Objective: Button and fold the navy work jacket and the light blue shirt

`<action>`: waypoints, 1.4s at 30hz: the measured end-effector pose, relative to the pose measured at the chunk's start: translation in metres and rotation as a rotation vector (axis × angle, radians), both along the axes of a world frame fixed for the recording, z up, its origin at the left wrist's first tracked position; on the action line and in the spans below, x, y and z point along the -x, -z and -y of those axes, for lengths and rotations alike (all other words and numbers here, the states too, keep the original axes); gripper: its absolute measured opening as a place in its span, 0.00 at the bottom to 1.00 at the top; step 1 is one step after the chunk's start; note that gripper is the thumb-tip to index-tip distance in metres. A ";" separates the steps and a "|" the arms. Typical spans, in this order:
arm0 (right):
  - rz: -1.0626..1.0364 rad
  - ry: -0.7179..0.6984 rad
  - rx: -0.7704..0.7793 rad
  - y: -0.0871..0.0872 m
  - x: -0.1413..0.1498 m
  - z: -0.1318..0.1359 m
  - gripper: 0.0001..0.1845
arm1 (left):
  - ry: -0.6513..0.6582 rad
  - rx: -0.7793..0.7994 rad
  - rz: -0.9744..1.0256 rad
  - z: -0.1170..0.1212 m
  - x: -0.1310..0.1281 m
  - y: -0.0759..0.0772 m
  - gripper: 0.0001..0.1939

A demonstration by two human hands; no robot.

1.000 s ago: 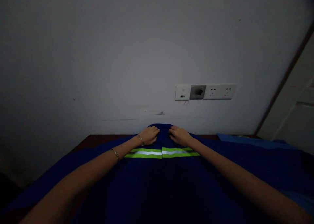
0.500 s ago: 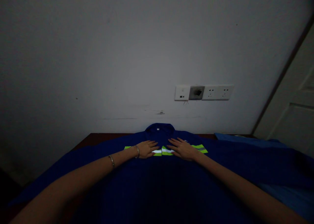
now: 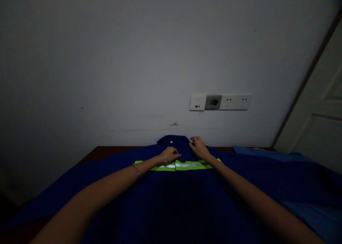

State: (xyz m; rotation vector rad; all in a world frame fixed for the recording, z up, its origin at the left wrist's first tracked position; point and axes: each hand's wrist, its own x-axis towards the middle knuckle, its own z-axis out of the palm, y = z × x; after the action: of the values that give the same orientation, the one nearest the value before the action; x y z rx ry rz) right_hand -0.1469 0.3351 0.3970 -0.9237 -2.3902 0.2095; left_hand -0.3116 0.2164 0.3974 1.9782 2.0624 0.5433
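A dark blue work jacket (image 3: 144, 190) with a yellow-green and silver reflective stripe lies spread out, its sleeves stretched to both sides. Its collar (image 3: 173, 138) faces the wall, and a small white label shows inside. My left hand (image 3: 171, 154), with bangles on the arm, is closed in a pinch on the jacket's front just below the collar; the cloth between the fingertips is hard to see. At the collar's right edge is my right hand (image 3: 200, 148), its thumb and fingers apart, the fingertips beside the collar.
Under the jacket is a dark red-brown table (image 3: 103, 151), its back edge against the white wall (image 3: 133, 76). Lighter blue cloth (image 3: 267, 152) lies at the right. Sockets (image 3: 232, 102) sit on the wall, and a pale door (image 3: 320, 108) stands at the right.
Both hands were lying flat on the reflective stripe. The left has moved up and inward and its fingers have curled; the right has moved up to the collar's right edge.
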 end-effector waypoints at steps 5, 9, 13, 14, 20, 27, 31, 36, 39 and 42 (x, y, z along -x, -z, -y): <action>0.157 0.127 0.104 -0.002 0.020 0.000 0.28 | -0.023 0.130 -0.142 0.004 -0.011 0.013 0.19; 0.285 0.151 0.107 -0.007 0.028 0.006 0.21 | 0.045 0.111 -0.149 0.012 -0.008 0.018 0.18; 0.269 0.167 -0.001 -0.019 0.027 0.019 0.20 | -0.054 -0.075 0.178 0.013 0.013 -0.002 0.15; 0.250 0.134 -0.045 -0.022 0.026 0.025 0.19 | -0.141 -0.135 0.243 0.013 0.022 -0.010 0.16; 0.189 -0.304 0.024 -0.015 0.039 0.054 0.12 | -0.692 -0.199 0.341 0.021 0.087 -0.036 0.17; 0.062 -0.374 0.268 0.007 0.086 0.056 0.14 | -0.670 0.444 0.472 0.040 0.096 -0.001 0.10; -0.036 -0.285 0.341 0.012 0.109 0.056 0.15 | -0.591 0.377 0.441 0.040 0.084 0.001 0.15; 0.010 -0.254 0.312 0.021 0.123 0.054 0.11 | -0.518 0.347 0.460 0.033 0.080 0.005 0.11; 0.009 -0.241 0.312 0.025 0.121 0.047 0.09 | -0.547 0.351 0.463 0.026 0.081 0.011 0.11; -0.009 -0.222 0.314 0.026 0.116 0.043 0.11 | -0.596 0.342 0.479 0.018 0.080 0.014 0.11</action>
State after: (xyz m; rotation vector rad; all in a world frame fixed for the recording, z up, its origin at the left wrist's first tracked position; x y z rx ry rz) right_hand -0.2632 0.2924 0.3711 -0.7850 -2.4930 0.6883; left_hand -0.3919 0.1981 0.3838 0.9178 2.2056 0.6368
